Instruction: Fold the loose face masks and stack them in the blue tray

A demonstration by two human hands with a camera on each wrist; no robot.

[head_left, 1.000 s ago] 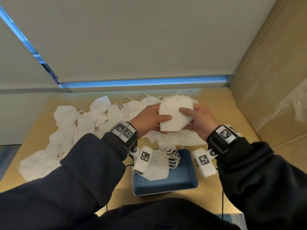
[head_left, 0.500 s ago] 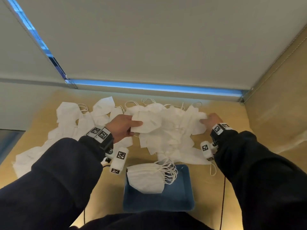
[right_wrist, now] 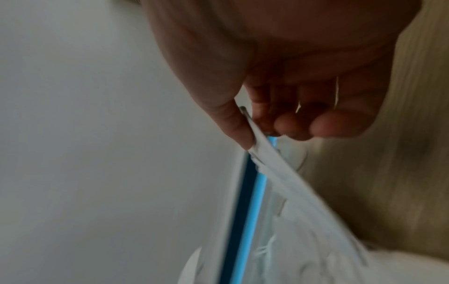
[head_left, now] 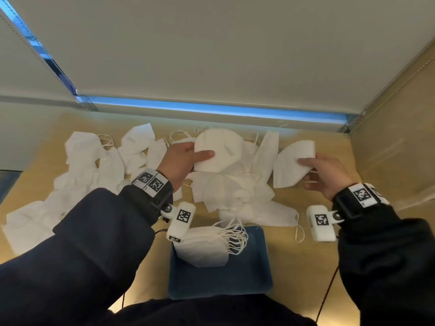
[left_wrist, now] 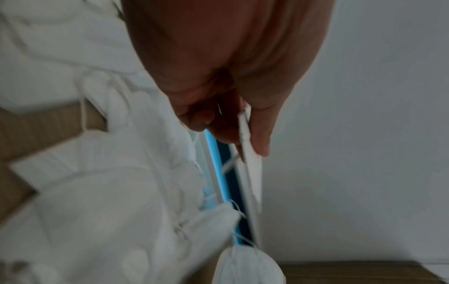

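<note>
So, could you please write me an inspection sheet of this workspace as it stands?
Surface: tan table, largely covered by masks.
Job's things: blue tray holds a stack of folded masks; loose masks heaped beyond it.
Clutter: nothing seen.
Grippers: left hand pinches one mask; right hand pinches another mask.
Cables: dark cable hangs from the right wrist.
Surroundings: grey panels, blue strip behind.

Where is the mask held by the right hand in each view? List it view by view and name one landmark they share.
Head: the mask, right of centre, pinched by the right hand.
Left wrist: not in it.
Right wrist: the mask runs edge-on from centre down to the right, under the thumb.
Shared landmark: the bright blue strip at the table's far edge.
</note>
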